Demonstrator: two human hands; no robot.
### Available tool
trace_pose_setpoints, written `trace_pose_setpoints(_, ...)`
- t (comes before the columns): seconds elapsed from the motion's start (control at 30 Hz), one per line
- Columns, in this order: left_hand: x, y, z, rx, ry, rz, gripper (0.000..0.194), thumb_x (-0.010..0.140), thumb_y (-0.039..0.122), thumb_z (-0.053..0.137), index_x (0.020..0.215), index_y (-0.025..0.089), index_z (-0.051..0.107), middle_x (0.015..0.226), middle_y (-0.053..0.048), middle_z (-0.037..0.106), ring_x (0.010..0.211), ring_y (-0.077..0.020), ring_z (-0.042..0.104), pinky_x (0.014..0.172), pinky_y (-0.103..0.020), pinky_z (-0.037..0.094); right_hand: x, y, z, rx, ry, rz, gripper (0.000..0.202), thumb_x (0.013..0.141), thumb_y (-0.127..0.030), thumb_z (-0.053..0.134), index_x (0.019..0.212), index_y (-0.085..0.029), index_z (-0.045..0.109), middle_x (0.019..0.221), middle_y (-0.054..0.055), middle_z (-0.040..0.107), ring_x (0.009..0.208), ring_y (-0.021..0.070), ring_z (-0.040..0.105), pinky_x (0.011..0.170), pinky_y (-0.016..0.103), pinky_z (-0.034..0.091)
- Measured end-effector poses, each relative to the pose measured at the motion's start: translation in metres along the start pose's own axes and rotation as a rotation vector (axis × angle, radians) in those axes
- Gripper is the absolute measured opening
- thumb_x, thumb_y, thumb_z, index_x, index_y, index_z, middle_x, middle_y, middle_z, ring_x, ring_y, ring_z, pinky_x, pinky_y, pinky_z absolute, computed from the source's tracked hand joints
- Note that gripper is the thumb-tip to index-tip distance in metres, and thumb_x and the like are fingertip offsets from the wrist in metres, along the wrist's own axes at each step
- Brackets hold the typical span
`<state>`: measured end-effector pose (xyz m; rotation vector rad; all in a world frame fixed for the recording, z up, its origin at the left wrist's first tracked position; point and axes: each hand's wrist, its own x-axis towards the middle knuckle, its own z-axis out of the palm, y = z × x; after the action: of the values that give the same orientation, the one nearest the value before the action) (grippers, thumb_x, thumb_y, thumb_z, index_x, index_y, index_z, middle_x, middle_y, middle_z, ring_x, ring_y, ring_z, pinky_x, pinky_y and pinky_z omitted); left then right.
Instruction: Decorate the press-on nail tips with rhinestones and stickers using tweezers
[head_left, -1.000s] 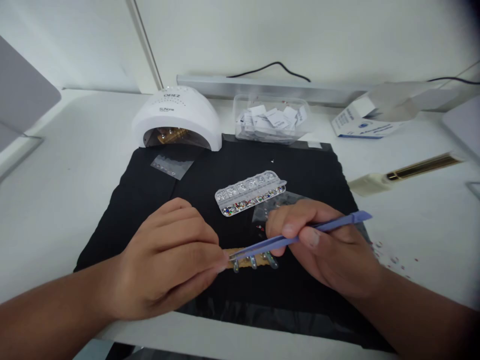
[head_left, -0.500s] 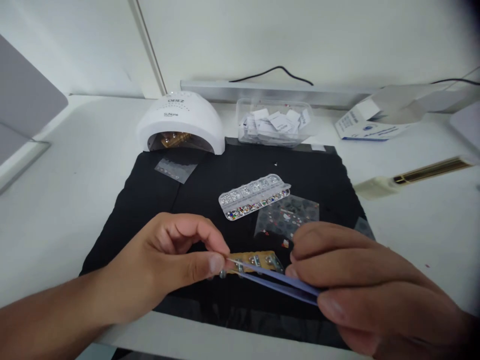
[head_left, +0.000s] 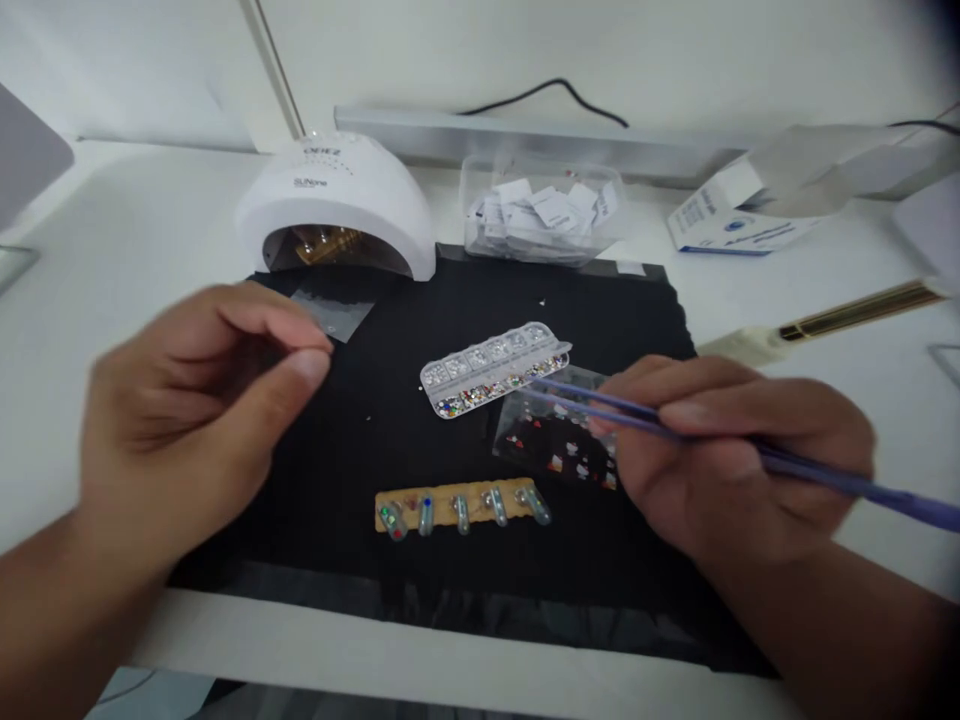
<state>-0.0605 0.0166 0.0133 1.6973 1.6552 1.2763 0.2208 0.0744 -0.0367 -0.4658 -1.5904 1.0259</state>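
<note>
My right hand (head_left: 739, 455) is closed around purple tweezers (head_left: 645, 412), whose parted tips point left over the rhinestone case (head_left: 495, 372). This clear, lidded case has small compartments of silvery and multicoloured stones. Below the tips lies a transparent sticker sheet (head_left: 562, 440) with small red and white motifs. My left hand (head_left: 176, 420) hovers over the mat's left side, thumb and forefinger pressed together; anything between them is too small to make out. Nearer me, a tan strip (head_left: 442, 505) carries several grey-blue press-on nails (head_left: 426, 515), some with green, red or blue stones.
A white nail lamp (head_left: 337, 190) with another tan strip inside stands at the back left of the black mat (head_left: 322, 500). Behind the mat are a plastic tub (head_left: 544, 240) of white packets and an opened carton (head_left: 739, 220). A gold-capped bottle (head_left: 855, 315) lies at right.
My hands have drawn apart, the left moving left and up, still pinched. The tweezers have gone from the left fingertips to above the rhinestone case. The nail strip is now uncovered.
</note>
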Motion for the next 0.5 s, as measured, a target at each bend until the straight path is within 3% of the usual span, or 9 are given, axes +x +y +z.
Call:
trace_pose_setpoints(0.03,0.001,-0.002,-0.001,0.053,0.036,0.024,0.007,0.095,0.027,0.059,0.099,0.022,0.061,0.1,0.008,0.061,0.097,-0.0119,0.055,0.09,-0.036,0.044,0.001,0.004,0.002,-0.035,0.091,-0.067,0.015,0.09,-0.03,0.066,0.102,-0.03,0.076,0.084,0.003,0.071,0.071,0.0181,0.065,0.058,0.036,0.051)
trace_pose_setpoints(0.1,0.005,-0.007,0.0,0.139,0.006,0.072,0.008,0.095,0.027,0.059,0.099,0.02,0.06,0.099,0.009,0.059,0.093,-0.0111,0.055,0.086,-0.035,0.044,0.004,0.009,0.005,-0.046,0.093,-0.111,0.015,0.089,-0.026,0.067,0.101,-0.026,0.077,0.082,0.004,0.071,0.067,0.0178,0.064,0.053,0.034,0.051)
trace_pose_setpoints(0.2,0.012,-0.02,0.005,0.252,-0.175,0.142,0.012,0.093,0.029,0.058,0.092,0.018,0.063,0.092,0.008,0.061,0.085,-0.0112,0.057,0.077,-0.032,0.045,0.007,0.011,0.006,-0.059,0.001,-0.076,0.018,0.09,-0.024,0.065,0.105,-0.026,0.076,0.086,0.005,0.071,0.067,0.0174,0.065,0.052,0.032,0.051)
trace_pose_setpoints(0.3,0.024,-0.032,0.012,0.261,-0.345,0.145,0.012,0.088,0.03,0.064,0.084,0.02,0.068,0.083,0.003,0.065,0.077,-0.0126,0.059,0.071,-0.029,0.048,0.007,0.014,0.005,-0.082,-0.023,-0.165,0.019,0.09,-0.023,0.063,0.105,-0.025,0.076,0.084,0.005,0.071,0.07,0.0183,0.066,0.056,0.033,0.052)
trace_pose_setpoints(0.43,0.039,-0.04,0.013,0.226,-0.229,0.102,0.014,0.086,0.031,0.063,0.085,0.021,0.071,0.084,0.0,0.07,0.081,-0.0163,0.062,0.077,-0.03,0.048,0.008,0.017,0.006,-0.152,-0.056,-0.232,0.019,0.091,-0.022,0.062,0.104,-0.028,0.074,0.082,0.004,0.071,0.071,0.0196,0.066,0.06,0.035,0.054)
trace_pose_setpoints(0.5,0.043,-0.043,0.011,0.225,-0.164,0.071,0.012,0.084,0.03,0.063,0.08,0.019,0.067,0.077,0.0,0.067,0.072,-0.0146,0.059,0.07,-0.028,0.046,0.009,0.018,0.008,-0.163,-0.024,-0.244,0.016,0.092,-0.025,0.062,0.1,-0.029,0.074,0.08,0.003,0.07,0.07,0.0194,0.065,0.061,0.036,0.054)
